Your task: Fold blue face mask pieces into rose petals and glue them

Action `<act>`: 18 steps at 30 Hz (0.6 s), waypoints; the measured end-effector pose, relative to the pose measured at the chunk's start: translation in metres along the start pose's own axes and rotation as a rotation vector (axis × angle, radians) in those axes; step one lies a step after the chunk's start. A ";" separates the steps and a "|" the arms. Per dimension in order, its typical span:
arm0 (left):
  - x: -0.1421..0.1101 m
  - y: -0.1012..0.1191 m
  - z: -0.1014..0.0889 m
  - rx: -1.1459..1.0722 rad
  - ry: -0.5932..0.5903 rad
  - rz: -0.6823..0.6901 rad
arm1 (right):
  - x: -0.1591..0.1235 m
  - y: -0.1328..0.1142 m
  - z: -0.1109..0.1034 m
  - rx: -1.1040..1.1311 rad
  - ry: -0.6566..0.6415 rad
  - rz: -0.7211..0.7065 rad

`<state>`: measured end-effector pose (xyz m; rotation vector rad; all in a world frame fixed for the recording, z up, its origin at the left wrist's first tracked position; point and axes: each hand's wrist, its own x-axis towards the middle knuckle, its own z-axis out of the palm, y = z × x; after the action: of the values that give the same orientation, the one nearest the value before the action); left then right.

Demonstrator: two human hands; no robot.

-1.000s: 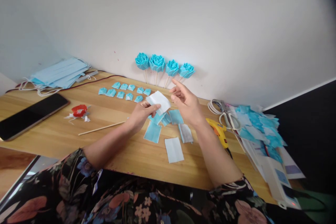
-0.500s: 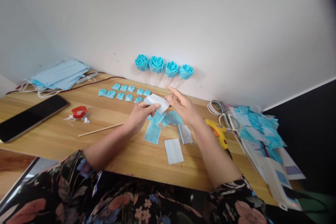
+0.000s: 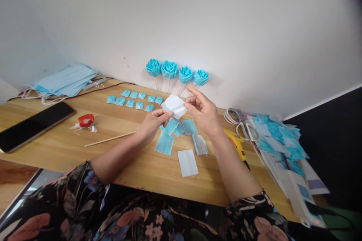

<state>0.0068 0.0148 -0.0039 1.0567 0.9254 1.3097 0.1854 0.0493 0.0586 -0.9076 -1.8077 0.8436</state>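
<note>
A white piece of mask fabric point(image 3: 174, 106) is stretched between my two hands above the table. My left hand point(image 3: 154, 122) pinches its lower left edge between thumb and fingers. At its right corner, my right hand point(image 3: 202, 111) grips it with thumb and fingertips, the index finger raised. Below lie cut blue squares point(image 3: 164, 144), a greyish piece point(image 3: 200, 145) and a white rectangle point(image 3: 187, 162). Folded blue petals point(image 3: 130, 103) sit in rows to the left. Several blue fabric roses point(image 3: 169, 69) on sticks lean against the wall behind.
A phone point(image 3: 36, 124), red tape scrap point(image 3: 86, 120), wooden stick point(image 3: 110, 139) and stacked masks point(image 3: 66, 80) are on the left. On the right are scissors point(image 3: 247, 130), a yellow glue gun point(image 3: 237, 143), blue scraps point(image 3: 278, 135) and a white power device point(image 3: 301, 196).
The white fabric has moved slightly right and turned between my hands, now showing a crease or fold across it. My right hand has shifted a little to the right and its fingers have curled more.
</note>
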 end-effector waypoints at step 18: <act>0.007 0.010 -0.002 -0.318 0.074 -0.070 | -0.009 -0.025 -0.006 0.009 -0.179 0.051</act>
<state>0.0028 0.0219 0.0052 0.7280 0.7696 1.3914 0.1883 0.0306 0.0778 -0.9001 -1.9395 0.9914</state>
